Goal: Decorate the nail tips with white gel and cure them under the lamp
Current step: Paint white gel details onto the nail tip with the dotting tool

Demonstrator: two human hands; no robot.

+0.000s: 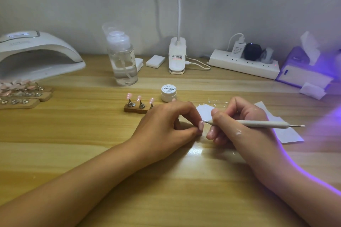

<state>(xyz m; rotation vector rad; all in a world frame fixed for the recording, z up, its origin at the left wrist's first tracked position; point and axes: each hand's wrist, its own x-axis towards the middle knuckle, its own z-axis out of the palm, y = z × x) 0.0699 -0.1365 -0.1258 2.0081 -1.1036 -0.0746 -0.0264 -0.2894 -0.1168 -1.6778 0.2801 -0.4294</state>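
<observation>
Wooden counter (73, 134) against a pale wall, holding: curing lamp (36, 55) at upper left, well apart from the work; lidded white gel pot (168, 92) at centre; small stand (137, 108) beside it bearing three pink tips, their decoration too small to make out. Left hand (166, 123), centre frame, pinches one pink nail tip (201, 125) between thumb and forefinger; right hand (239, 123) grips a dotting pen (258, 124) pencil-fashion, its fine point meeting the tip's upper edge, both forearms low along the counter. Judged state: decorating in hand on this tip, curing under the lamp not yet reached for it.
</observation>
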